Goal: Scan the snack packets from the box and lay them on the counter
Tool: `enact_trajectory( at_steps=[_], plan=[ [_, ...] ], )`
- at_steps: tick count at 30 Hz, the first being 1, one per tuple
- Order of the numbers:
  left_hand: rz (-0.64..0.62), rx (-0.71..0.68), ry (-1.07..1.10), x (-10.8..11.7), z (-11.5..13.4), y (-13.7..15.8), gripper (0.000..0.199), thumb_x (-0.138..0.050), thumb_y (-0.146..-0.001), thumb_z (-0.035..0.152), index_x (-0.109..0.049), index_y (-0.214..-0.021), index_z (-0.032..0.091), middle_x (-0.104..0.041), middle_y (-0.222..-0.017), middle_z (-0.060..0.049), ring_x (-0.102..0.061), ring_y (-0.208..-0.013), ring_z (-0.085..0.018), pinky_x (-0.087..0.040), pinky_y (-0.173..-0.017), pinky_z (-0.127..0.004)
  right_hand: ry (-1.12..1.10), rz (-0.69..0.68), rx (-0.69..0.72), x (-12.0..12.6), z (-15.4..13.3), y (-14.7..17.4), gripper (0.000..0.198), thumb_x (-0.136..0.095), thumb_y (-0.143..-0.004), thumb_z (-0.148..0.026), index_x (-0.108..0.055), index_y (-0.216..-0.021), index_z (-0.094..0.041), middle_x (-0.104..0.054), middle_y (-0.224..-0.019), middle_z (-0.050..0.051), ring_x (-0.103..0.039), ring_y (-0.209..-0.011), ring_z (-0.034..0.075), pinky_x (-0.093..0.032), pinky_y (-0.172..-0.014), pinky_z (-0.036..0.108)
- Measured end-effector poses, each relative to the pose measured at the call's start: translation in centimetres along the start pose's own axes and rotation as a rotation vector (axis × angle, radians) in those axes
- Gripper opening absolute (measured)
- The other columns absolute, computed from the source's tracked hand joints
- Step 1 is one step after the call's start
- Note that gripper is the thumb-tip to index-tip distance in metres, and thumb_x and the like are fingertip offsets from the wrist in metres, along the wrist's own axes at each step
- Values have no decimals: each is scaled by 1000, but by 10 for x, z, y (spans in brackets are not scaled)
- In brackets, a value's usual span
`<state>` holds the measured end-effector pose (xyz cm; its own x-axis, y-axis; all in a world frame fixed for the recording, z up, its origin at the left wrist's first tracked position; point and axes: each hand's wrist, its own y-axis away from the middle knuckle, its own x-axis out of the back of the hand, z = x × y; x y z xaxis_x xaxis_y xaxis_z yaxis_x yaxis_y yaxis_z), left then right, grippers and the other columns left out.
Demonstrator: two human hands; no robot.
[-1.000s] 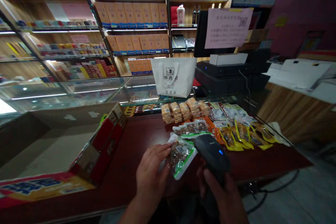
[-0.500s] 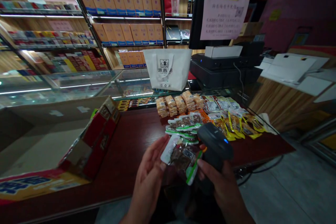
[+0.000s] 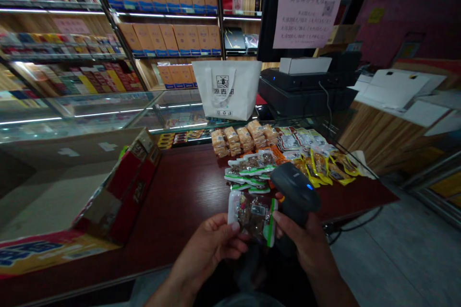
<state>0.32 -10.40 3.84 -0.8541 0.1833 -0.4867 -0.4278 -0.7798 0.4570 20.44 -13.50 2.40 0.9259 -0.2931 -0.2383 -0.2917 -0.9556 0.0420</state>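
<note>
A clear snack packet [image 3: 252, 216] with dark pieces inside, a white left end and a green stripe on the right is held above the counter's near edge. My left hand [image 3: 216, 240] pinches its left end between thumb and fingers. The fingers of my right hand [image 3: 306, 237] grip a black barcode scanner [image 3: 293, 187] with a blue light, while the thumb presses on the packet's right end. Just beyond lies a stack of similar green-striped packets [image 3: 252, 168]. Part of the scanner's handle is hidden by my right hand.
Wrapped pastries [image 3: 245, 138], yellow packets [image 3: 320, 165] and silvery packets [image 3: 297, 139] lie on the counter [image 3: 183, 182]. An open carton [image 3: 131, 192] stands at left. Behind are a white tote bag [image 3: 228, 91], a monitor [image 3: 268, 24] and a glass case [image 3: 144, 105].
My left hand has gone from open fingers beside the packet to pinching its left end. The packet has turned more level and faces me. The view has shifted slightly.
</note>
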Motion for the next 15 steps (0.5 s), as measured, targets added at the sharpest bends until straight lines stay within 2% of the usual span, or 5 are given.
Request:
enact_trajectory(
  at_steps=[4,7,10,15],
  plan=[
    [214,-311,-128,7,10,-10,40,-94,-57,43,-74,-77,14,-76,-70,-5,-70,-57,-14,-56,-53,-18,134,-5,18,4,-10,1,46,-77,-80,-56,-68,-105,-18,-67,-66,-2,-55,-54,16,-45,-60,31],
    [316,-487,-194,13,20,-16,40,-91,-62,47,-76,-80,15,-78,-74,-5,-73,-66,-17,-60,-62,-22,211,-86,60,5,-13,10,42,-65,-90,-60,-68,-98,-18,-64,-63,-2,-55,-56,16,-43,-62,29],
    [392,-564,-210,18,23,-21,41,-88,-65,49,-76,-85,15,-79,-79,-5,-75,-72,-19,-60,-66,-24,218,-192,38,0,-7,22,46,-58,-93,-63,-67,-86,-18,-60,-57,-2,-54,-54,15,-41,-58,27],
    [426,-586,-191,19,19,-28,41,-87,-67,49,-75,-86,14,-79,-80,-6,-74,-71,-19,-59,-69,-25,219,-257,-7,-12,1,32,54,-55,-91,-69,-66,-81,-17,-57,-55,-2,-52,-51,14,-41,-56,26]
  ],
)
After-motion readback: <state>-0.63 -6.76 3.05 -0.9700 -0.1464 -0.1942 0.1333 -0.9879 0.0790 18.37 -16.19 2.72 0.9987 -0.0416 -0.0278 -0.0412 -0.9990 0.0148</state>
